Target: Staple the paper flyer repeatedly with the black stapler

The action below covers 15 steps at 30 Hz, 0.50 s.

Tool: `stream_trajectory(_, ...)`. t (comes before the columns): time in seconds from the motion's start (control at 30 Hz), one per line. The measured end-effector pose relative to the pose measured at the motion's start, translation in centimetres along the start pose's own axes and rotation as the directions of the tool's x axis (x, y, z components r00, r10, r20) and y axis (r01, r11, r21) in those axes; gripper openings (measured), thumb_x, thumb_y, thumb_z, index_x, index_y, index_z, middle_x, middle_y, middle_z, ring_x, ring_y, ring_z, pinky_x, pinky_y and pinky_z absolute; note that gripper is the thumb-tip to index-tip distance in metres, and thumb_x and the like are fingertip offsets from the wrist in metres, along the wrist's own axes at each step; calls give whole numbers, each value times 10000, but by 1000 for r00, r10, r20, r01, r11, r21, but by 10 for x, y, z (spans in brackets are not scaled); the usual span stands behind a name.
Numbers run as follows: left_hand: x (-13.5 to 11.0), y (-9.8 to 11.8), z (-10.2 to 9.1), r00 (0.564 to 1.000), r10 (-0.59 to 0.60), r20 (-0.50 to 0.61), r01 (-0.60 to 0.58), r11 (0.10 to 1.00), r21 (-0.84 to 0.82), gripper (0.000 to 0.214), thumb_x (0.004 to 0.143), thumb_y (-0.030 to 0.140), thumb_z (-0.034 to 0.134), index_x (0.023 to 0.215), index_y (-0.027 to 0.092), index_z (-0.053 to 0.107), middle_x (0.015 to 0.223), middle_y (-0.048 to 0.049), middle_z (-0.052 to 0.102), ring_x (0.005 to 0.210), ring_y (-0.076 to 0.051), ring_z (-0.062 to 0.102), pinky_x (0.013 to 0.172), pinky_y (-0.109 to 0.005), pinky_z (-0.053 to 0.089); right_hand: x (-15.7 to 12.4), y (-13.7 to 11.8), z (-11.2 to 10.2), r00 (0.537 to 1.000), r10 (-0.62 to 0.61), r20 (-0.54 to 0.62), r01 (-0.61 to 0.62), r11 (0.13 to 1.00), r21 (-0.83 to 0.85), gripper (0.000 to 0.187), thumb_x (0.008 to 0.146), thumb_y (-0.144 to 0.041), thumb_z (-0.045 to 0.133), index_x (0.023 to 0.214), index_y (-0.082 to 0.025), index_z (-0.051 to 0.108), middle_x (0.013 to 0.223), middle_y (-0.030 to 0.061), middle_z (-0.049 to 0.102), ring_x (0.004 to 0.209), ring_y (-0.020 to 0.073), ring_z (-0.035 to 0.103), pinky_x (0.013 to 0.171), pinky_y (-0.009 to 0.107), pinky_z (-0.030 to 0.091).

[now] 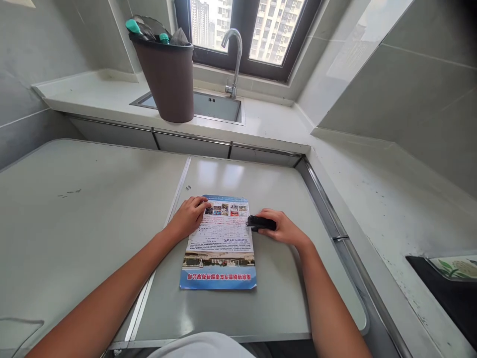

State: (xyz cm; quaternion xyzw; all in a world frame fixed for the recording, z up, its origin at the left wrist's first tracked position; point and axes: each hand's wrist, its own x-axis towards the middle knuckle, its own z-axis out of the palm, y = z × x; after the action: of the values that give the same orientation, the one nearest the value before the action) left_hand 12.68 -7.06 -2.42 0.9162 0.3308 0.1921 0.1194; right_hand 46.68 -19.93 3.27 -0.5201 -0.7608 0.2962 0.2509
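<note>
A printed leaflet (221,248) with a blue band and red characters lies flat on the grey table (93,214), turned away from me. My left hand (189,217) rests on its upper left corner, fingers curled and pressing the paper down. My right hand (282,227) is closed round a small black stapler (261,223), whose front end meets the leaflet's right edge near the top.
A brown bin (167,74) holding green-tipped items stands on the white counter (93,97) beside a steel sink (216,105) with a curved tap (234,54) under the window. A white counter (391,209) runs along the right, with a black tray (447,293) at its near end.
</note>
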Motion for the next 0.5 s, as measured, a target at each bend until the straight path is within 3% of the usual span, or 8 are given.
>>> stream_trajectory(0.2,0,0,2,1000,-8,-2,8,1000,-7,405,935,78,440,1221,223,686,1317,-118,638,1225,-307,558,1016,-486,467,4,-4,9,997,-36,-75,34,999,-28,302,971,-340,655,1262,-268,697,1115,80,739,1001,256,672,896,402,518)
stream_trajectory(0.5,-1,4,0,998,-62,-33,63,998,24,323,953,131,457,1152,214,697,1249,-116,650,1168,-303,572,977,-465,459,5,-16,13,999,25,-32,-28,992,-124,241,995,-308,606,1209,-257,704,1009,81,718,951,265,632,835,398,506)
